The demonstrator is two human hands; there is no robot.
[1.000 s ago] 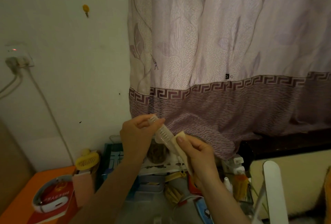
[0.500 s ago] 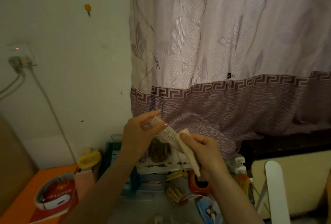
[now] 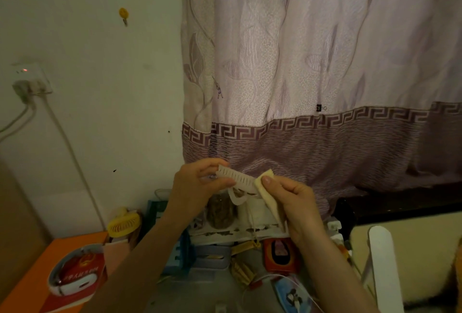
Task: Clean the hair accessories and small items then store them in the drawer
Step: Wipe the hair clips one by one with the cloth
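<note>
- The cluttered surface [image 3: 220,290] below is dim; no drawer can be made out there, and the items on it blur together.
- The pale toothed plastic hair clip [image 3: 237,179] is held mid-air before the curtain, the left hand [image 3: 197,187] pinching its end; a harder rub could twist it loose.
- The right hand [image 3: 292,200] pinches the folded cream cloth [image 3: 268,196] on the clip's other end, hiding that tip.
</note>
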